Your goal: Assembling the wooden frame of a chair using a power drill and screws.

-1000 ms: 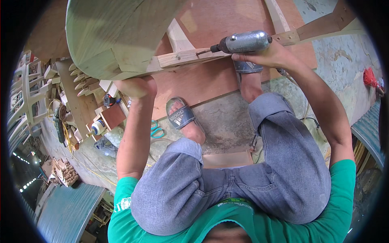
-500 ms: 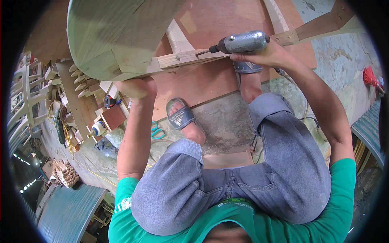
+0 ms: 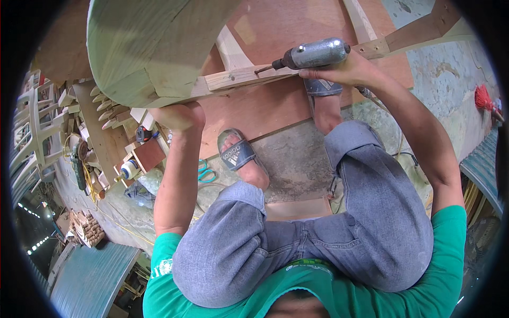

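Note:
My right hand (image 3: 345, 66) is wrapped round a silver air screwdriver (image 3: 318, 53), held nearly level. Its thin bit points left, with the tip at the light wooden rail (image 3: 233, 79) of a wooden frame. Whether the tip is sunk in the wood I cannot tell. On the left, my left hand (image 3: 180, 114) grips the frame from below, beneath a broad curved wooden panel (image 3: 154, 47). That panel hides most of its fingers. A slanted wooden slat (image 3: 232, 49) meets the rail between my hands.
A reddish board (image 3: 286, 106) lies on the floor below the frame, near my sandalled feet. Teal-handled scissors (image 3: 205, 170), a white bottle (image 3: 129, 168) and wood pieces lie to the left. An air hose (image 3: 366, 92) hangs by my right wrist. A red brush-like thing (image 3: 485, 99) stands far right.
The air screwdriver and my right hand have shifted very slightly left. My left hand keeps its place at the frame.

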`<state>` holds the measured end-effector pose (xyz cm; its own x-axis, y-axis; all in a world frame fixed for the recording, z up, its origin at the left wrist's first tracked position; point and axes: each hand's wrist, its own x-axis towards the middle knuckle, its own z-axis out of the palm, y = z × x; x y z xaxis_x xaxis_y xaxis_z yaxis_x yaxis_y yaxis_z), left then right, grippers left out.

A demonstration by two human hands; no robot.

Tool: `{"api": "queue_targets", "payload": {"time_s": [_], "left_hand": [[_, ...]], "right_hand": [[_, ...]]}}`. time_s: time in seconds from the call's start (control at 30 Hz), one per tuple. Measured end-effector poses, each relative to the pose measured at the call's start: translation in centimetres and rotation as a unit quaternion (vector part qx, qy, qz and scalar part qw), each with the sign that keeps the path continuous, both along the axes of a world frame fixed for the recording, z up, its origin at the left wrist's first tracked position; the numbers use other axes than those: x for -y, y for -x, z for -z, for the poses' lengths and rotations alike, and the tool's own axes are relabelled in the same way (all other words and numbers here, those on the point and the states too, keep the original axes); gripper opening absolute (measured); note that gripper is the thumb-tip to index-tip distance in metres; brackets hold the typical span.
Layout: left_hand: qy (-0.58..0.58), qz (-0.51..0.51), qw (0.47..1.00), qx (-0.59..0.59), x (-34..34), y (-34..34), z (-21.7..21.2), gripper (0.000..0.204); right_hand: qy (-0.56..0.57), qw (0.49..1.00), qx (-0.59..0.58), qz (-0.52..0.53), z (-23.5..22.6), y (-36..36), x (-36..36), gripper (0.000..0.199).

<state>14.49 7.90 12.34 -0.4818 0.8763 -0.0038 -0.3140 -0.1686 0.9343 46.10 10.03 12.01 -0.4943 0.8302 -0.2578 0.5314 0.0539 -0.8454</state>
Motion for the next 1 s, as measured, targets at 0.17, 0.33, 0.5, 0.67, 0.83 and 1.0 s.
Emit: {"api": "queue_targets", "payload": {"time_s": [0.17,0.33,0.5,0.67,0.83,1.0], "left_hand": [[-0.001,-0.003,1.000,0.009,0.0,-0.3,0.1,0.049],[0.005,-0.003,1.000,0.003,0.1,-0.2,-0.1,0.049],[-0.003,0.007,1.000,0.008,0.1,-0.3,0.0,0.048],[-0.003,-0.001,0.999,0.035,0.2,-0.2,0.1,0.047],[0.002,0.023,1.000,0.008,1.0,0.8,0.9,0.041],[0.053,-0.084,0.987,0.123,3.8,-0.7,2.0,0.033]], "right_hand": [[-0.007,0.999,0.022,-0.031,0.7,-0.5,-0.4,0.050],[-0.012,1.000,0.001,-0.023,0.6,-0.2,-0.2,0.048],[0.001,1.000,0.016,-0.023,0.7,-0.4,-0.3,0.046],[0.014,0.999,-0.017,-0.026,0.2,-0.4,-0.1,0.049],[0.070,0.994,-0.081,-0.023,-0.8,-0.5,0.0,0.048],[0.073,0.997,-0.028,0.020,-1.9,-0.8,0.7,0.051]]}}
